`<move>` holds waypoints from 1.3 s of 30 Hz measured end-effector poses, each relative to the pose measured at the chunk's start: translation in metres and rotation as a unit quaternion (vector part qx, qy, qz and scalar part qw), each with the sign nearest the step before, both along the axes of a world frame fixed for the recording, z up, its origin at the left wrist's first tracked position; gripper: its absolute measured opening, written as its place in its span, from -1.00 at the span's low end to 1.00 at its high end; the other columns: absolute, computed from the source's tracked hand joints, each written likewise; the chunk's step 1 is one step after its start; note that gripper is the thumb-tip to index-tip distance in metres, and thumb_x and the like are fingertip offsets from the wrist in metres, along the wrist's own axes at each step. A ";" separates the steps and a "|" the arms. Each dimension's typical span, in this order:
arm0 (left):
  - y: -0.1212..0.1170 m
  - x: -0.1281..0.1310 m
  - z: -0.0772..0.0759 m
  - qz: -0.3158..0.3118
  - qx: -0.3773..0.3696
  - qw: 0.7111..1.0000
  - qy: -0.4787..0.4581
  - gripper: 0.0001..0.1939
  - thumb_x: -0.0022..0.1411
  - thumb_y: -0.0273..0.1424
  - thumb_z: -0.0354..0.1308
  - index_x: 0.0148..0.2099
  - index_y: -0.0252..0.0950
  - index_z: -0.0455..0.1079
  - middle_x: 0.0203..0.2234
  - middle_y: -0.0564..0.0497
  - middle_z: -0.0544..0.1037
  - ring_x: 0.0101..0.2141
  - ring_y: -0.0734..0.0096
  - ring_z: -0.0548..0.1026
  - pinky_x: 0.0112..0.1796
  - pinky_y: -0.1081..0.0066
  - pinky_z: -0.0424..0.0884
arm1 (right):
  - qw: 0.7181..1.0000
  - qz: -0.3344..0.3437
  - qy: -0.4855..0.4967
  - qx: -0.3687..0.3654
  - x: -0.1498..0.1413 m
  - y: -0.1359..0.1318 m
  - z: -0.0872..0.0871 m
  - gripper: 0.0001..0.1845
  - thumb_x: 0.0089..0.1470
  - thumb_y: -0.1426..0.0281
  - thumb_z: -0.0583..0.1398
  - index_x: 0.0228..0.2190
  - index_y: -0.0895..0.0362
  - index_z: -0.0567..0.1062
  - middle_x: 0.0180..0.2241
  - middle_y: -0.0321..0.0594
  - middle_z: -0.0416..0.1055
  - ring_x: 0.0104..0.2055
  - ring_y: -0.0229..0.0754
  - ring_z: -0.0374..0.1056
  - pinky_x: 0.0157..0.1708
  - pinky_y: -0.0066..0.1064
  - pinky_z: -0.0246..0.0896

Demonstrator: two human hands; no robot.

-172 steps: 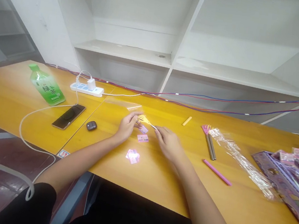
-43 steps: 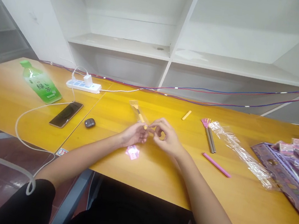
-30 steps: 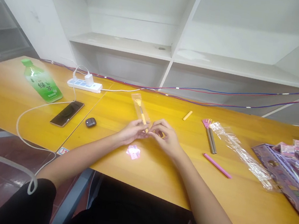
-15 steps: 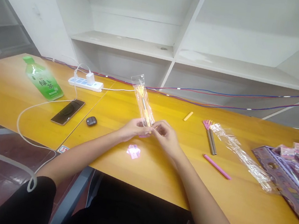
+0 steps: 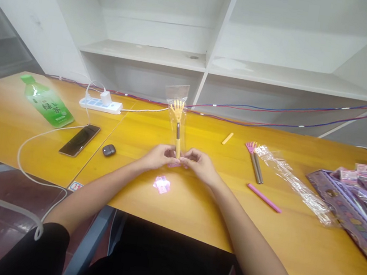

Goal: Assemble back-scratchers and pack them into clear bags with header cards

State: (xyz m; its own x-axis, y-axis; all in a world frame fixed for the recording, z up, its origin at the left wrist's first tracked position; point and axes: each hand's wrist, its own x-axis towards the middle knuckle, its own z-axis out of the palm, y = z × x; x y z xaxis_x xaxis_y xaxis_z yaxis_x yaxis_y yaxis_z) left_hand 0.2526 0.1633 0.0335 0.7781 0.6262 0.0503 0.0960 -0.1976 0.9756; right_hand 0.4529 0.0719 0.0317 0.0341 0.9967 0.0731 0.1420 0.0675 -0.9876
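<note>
A yellow back scratcher [image 5: 178, 130] with a hand-shaped head stands nearly upright inside a clear plastic sleeve [image 5: 177, 92]. At its lower end, my left hand [image 5: 160, 156] pinches the sleeve from the left. My right hand [image 5: 199, 163] pinches it from the right, with the fingertips of both hands almost touching. Something pink shows just under the fingers, mostly hidden. Below the hands, a few shiny pink pieces [image 5: 162, 184] lie on the table.
Right of my hands lie a short yellow stick [image 5: 227, 138], scratcher heads on metal rods [image 5: 257, 165], a pink tube [image 5: 264, 198], clear wrappers [image 5: 298, 188] and a purple package [image 5: 335, 193]. Leftward are an earbud case [image 5: 109, 150], phone [image 5: 80, 140], green bottle [image 5: 48, 102] and power strip [image 5: 101, 105].
The wrapped back scratcher has swung from a leftward lean to nearly upright, its top moving right. Both hands keep their pinch at its lower end. The camera view has shifted slightly.
</note>
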 end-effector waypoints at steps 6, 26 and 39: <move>-0.001 0.001 0.001 0.021 0.000 1.000 0.001 -0.66 0.08 -0.25 0.45 -0.19 -0.35 0.50 -0.46 0.08 0.48 -0.42 0.44 0.48 -0.34 0.43 0.35 | 1.000 0.011 0.001 -0.016 0.001 -0.002 0.007 -0.45 -0.10 -0.08 0.46 -0.45 0.10 0.47 -0.52 -0.27 0.53 -0.48 -0.23 0.43 -0.40 -0.37 0.39; -0.033 -0.007 0.032 -0.235 -0.070 0.968 0.054 -0.60 0.17 -0.20 0.45 -0.01 -0.27 0.50 -0.20 -0.08 0.62 -0.26 0.30 0.60 -0.22 0.34 0.51 | 0.989 -0.042 0.140 0.005 0.011 -0.007 0.024 -0.42 0.08 -0.17 0.35 -0.26 0.08 0.45 -0.56 -0.44 0.21 -0.60 -0.36 0.08 -0.61 -0.45 -0.08; -0.017 -0.002 0.031 0.123 0.064 0.976 -0.169 -0.61 0.32 -0.23 0.30 0.14 -0.24 0.47 -0.05 -0.11 0.57 -0.11 0.34 0.54 -0.05 0.39 0.49 | 0.960 0.237 0.096 -0.114 -0.016 -0.026 0.029 -0.51 0.10 0.01 0.41 -0.21 0.15 0.50 -0.51 -0.30 0.50 -0.56 -0.27 0.38 -0.52 -0.41 0.32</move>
State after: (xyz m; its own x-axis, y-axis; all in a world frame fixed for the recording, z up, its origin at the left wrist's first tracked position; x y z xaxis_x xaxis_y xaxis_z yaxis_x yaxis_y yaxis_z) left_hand 0.2507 0.1460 0.0642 0.5310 0.7631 0.3685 -0.1671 -0.3320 0.9284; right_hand 0.4370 0.0454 0.0610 -0.4358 0.8930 -0.1120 -0.0368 -0.1420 -0.9892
